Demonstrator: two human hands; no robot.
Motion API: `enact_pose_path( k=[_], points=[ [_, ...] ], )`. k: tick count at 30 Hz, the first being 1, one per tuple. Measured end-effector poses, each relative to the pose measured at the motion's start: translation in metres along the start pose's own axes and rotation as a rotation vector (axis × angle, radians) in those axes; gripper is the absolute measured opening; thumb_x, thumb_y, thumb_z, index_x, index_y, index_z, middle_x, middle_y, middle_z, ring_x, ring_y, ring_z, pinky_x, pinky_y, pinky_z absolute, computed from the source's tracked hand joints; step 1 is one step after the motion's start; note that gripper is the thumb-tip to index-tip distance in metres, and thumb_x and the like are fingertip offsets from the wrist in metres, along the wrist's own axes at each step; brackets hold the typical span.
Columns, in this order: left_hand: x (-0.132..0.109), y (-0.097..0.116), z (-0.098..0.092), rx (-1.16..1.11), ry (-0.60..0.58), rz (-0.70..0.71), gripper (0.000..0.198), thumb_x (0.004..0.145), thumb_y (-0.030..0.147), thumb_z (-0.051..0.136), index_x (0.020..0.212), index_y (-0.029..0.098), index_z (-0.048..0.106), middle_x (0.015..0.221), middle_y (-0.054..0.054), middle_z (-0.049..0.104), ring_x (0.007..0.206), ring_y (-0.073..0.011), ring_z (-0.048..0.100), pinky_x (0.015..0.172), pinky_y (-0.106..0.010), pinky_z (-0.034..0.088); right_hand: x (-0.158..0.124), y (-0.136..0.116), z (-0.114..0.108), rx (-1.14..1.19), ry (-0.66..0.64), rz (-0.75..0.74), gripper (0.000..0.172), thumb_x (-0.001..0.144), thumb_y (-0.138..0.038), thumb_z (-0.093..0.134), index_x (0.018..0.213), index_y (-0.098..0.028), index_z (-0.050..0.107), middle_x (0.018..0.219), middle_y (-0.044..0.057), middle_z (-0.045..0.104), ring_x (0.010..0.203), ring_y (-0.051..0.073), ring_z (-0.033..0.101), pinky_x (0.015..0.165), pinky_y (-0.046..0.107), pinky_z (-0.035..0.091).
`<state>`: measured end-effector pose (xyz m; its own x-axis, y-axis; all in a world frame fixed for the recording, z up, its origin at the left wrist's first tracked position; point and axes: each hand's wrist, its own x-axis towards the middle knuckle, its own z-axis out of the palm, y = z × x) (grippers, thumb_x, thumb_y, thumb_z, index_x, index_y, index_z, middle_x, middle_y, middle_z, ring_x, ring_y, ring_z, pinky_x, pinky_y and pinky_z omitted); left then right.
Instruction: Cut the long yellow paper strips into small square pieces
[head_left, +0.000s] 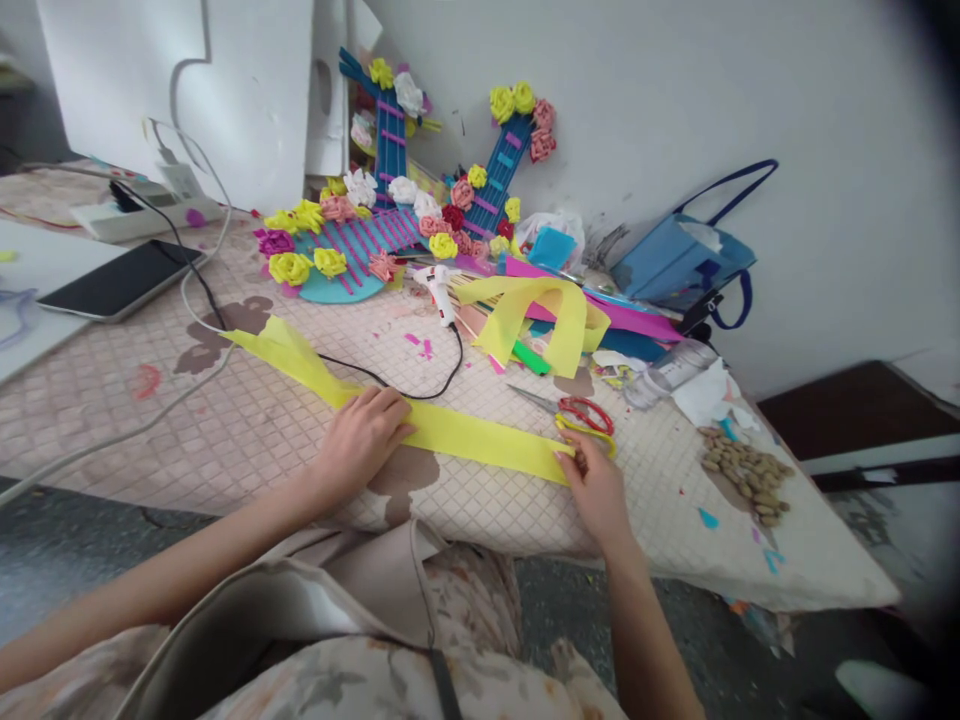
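Observation:
A long yellow crepe paper strip (480,440) stretches across the front of the table, its left end loosely folded and rising a little. My left hand (371,430) rests on the strip near its middle, fingers bent together and closed on the paper. At the right end, my right hand (596,480) pinches the strip between thumb and fingers. Just beyond that hand lie scissors (585,414) with red and yellow handles, blades pointing left. More yellow crepe paper (562,320) lies looped behind them.
A white glue gun (436,292) trails its black cord (442,388) behind the strip. Flower-covered blue guitar shapes (345,245) stand at the back. A tablet (124,278) and power strip (150,212) lie left; peanuts (746,475) and a blue bag (686,255) are right.

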<state>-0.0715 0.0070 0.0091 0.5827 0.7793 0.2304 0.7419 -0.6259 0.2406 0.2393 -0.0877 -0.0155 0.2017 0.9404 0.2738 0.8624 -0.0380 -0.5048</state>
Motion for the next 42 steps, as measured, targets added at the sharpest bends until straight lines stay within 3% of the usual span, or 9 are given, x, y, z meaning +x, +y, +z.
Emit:
enact_pose_path(
  k=[8,13,18,21,26,32,36,39,42],
  points=[
    [-0.004,-0.007,0.010,-0.007,0.060,0.012,0.023,0.087,0.025,0.044,0.105,0.019,0.057,0.106,-0.009,0.053,0.095,-0.0245,0.048,0.081,-0.041,0.042,-0.003,0.005,0.009,-0.100,0.141,-0.135,0.036,0.084,-0.026,0.046,0.119,-0.017,0.050,0.107,0.012,0.053,0.099,0.024,0.050,0.085,0.041,0.044],
    [0.003,0.000,0.004,0.028,0.030,0.031,0.022,0.085,0.020,0.046,0.102,0.017,0.059,0.105,-0.010,0.056,0.096,-0.0261,0.049,0.079,-0.042,0.042,0.000,0.006,0.009,-0.111,0.103,-0.215,0.037,0.084,-0.021,0.045,0.121,-0.017,0.048,0.114,0.012,0.049,0.111,0.024,0.044,0.096,0.043,0.037],
    [0.015,0.033,0.014,-0.088,-0.034,0.370,0.030,0.089,0.018,0.038,0.115,0.013,0.054,0.123,-0.009,0.054,0.118,-0.0209,0.042,0.099,-0.037,0.032,-0.002,0.010,0.011,-0.074,0.085,-0.198,0.034,0.085,-0.022,0.044,0.118,-0.018,0.050,0.111,0.011,0.052,0.108,0.023,0.046,0.094,0.043,0.039],
    [0.013,0.050,0.028,-0.114,-0.126,0.594,0.047,0.091,0.037,0.038,0.133,0.016,0.037,0.141,-0.008,0.037,0.132,-0.0199,0.026,0.109,-0.042,0.015,-0.002,0.010,0.011,-0.056,0.080,-0.202,0.031,0.085,-0.022,0.044,0.115,-0.018,0.052,0.110,0.011,0.053,0.107,0.023,0.047,0.093,0.044,0.039],
    [-0.002,0.052,0.038,-0.044,-0.173,0.494,0.064,0.087,0.055,0.031,0.141,0.022,0.021,0.148,-0.008,0.022,0.135,-0.0295,0.014,0.103,-0.061,-0.002,-0.001,0.009,0.010,-0.024,0.087,-0.201,0.030,0.084,-0.021,0.045,0.113,-0.018,0.053,0.110,0.010,0.054,0.107,0.023,0.047,0.093,0.043,0.039],
    [-0.009,0.049,0.033,0.044,-0.178,0.448,0.066,0.083,0.060,0.035,0.140,0.028,0.023,0.149,-0.008,0.016,0.135,-0.0366,0.010,0.099,-0.067,0.003,0.002,0.002,0.004,-0.045,0.102,-0.202,0.028,0.085,-0.021,0.046,0.111,-0.017,0.055,0.108,0.011,0.055,0.106,0.023,0.048,0.093,0.045,0.040],
    [-0.008,0.051,0.032,0.077,-0.189,0.446,0.066,0.083,0.059,0.036,0.140,0.029,0.022,0.149,-0.008,0.017,0.134,-0.0369,0.013,0.099,-0.067,0.005,-0.002,-0.028,0.003,-0.033,0.220,-0.225,0.028,0.087,-0.023,0.044,0.111,-0.016,0.055,0.113,0.012,0.054,0.112,0.023,0.047,0.098,0.045,0.037],
    [-0.007,0.052,0.032,0.088,-0.190,0.455,0.066,0.084,0.059,0.035,0.140,0.027,0.023,0.149,-0.009,0.017,0.134,-0.0369,0.012,0.099,-0.067,0.006,-0.012,-0.057,0.014,-0.031,-0.009,-0.383,0.039,0.089,-0.028,0.041,0.126,-0.017,0.045,0.127,0.012,0.048,0.124,0.023,0.038,0.102,0.045,0.034],
    [-0.007,0.051,0.034,0.089,-0.176,0.452,0.071,0.083,0.061,0.033,0.141,0.020,0.022,0.148,-0.010,0.021,0.135,-0.0361,0.010,0.100,-0.066,0.004,-0.022,-0.072,0.031,-0.157,-0.279,-0.465,0.062,0.088,-0.040,0.040,0.141,-0.012,0.021,0.143,0.014,0.032,0.134,0.026,0.021,0.106,0.048,0.028]
  ],
)
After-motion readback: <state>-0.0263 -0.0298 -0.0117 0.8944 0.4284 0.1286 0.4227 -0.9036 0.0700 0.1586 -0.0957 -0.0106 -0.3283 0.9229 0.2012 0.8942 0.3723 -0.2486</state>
